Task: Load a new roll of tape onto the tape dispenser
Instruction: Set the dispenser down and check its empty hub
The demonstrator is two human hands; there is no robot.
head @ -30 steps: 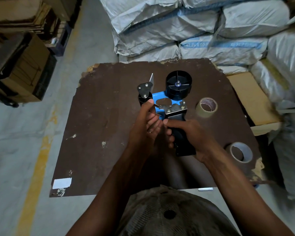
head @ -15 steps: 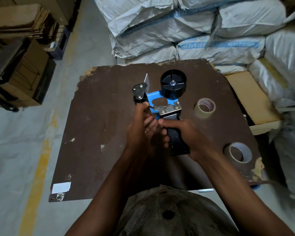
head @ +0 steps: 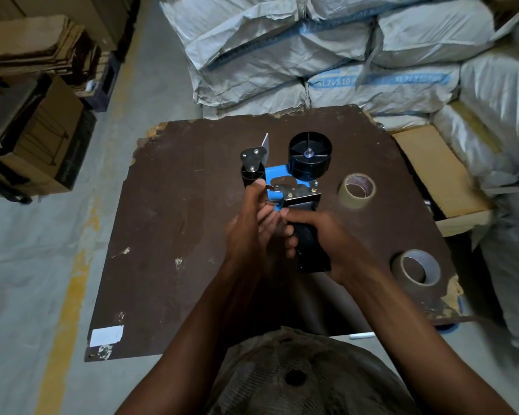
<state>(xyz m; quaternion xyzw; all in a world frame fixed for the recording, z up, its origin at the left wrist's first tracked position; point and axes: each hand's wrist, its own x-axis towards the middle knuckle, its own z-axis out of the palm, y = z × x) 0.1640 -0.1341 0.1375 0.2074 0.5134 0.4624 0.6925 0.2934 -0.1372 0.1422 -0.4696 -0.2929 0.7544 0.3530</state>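
Your right hand (head: 321, 235) has its fingers (head: 291, 217) curled round the tape dispenser (head: 294, 187) handle; your left hand (head: 249, 223) pinches near its roller. The hub sits bare, so you're likely still readying it. Next, free a hand for the tape roll (head: 357, 190) lying on the table (head: 177, 220).

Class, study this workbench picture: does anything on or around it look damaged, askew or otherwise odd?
Yes. The brown board is worn: its far-left corner and near-right edge are chipped to pale material, with scuffs across the surface. A torn white label sits at its near-left corner. The tape dispenser's spool is empty.
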